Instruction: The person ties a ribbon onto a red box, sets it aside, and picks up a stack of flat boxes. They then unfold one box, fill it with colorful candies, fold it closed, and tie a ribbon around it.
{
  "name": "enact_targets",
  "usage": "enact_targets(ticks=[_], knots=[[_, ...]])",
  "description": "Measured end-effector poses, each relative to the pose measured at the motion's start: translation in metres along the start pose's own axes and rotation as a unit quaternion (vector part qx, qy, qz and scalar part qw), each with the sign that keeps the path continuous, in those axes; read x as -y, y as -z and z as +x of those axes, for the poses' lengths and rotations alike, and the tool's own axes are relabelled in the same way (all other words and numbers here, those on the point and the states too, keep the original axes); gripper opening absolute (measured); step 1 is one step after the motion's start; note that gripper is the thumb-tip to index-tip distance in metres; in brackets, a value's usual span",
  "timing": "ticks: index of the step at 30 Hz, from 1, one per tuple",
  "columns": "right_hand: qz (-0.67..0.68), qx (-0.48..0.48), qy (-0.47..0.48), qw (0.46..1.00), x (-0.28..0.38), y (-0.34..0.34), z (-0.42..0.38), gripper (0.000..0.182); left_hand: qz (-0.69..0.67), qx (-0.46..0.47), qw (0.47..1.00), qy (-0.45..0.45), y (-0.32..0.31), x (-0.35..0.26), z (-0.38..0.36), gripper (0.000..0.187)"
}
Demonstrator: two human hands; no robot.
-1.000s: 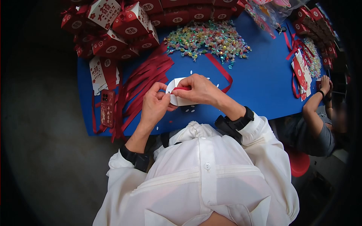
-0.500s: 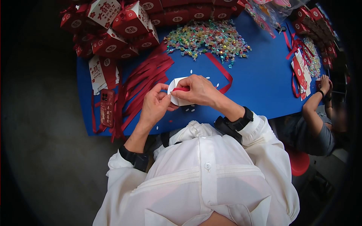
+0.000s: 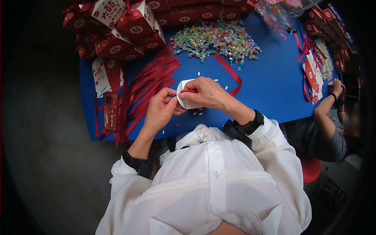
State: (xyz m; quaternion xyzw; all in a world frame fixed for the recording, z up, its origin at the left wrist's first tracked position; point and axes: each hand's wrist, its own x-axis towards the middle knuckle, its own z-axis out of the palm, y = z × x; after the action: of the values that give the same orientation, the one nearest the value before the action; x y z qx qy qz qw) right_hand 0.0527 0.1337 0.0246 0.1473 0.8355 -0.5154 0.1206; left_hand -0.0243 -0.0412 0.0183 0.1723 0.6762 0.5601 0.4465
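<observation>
Between my hands is a small paper gift box (image 3: 192,105), its white inner side and a rounded flap showing. My left hand (image 3: 161,107) pinches the flap at the box's left edge, thumb and fingers closed on it. From the right, my right hand (image 3: 208,93) grips the same box, with thumb and fingertips bent over its top. A bit of red shows under the right fingers; the rest of the box is hidden by that hand.
Cut red ribbons (image 3: 150,84) lie left of my hands, beside a phone (image 3: 111,111) and flat box blanks (image 3: 107,76). Wrapped candies (image 3: 215,41) are heaped behind. Finished red boxes (image 3: 135,29) stack along the back left. A person (image 3: 327,121) works at the right.
Both hands stay at nearly the same place on the box. The box and its flap have shifted very slightly to the right.
</observation>
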Motion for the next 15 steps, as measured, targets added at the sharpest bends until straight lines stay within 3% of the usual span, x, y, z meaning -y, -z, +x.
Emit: enact_targets(ticks=[15], knots=[[0.002, 0.022, 0.014, 1.000, -0.0045, 0.0044, 0.0012, 0.029, 0.002, 0.050, 0.999, -0.018, 0.0074, -0.0008, 0.0054, 0.008]])
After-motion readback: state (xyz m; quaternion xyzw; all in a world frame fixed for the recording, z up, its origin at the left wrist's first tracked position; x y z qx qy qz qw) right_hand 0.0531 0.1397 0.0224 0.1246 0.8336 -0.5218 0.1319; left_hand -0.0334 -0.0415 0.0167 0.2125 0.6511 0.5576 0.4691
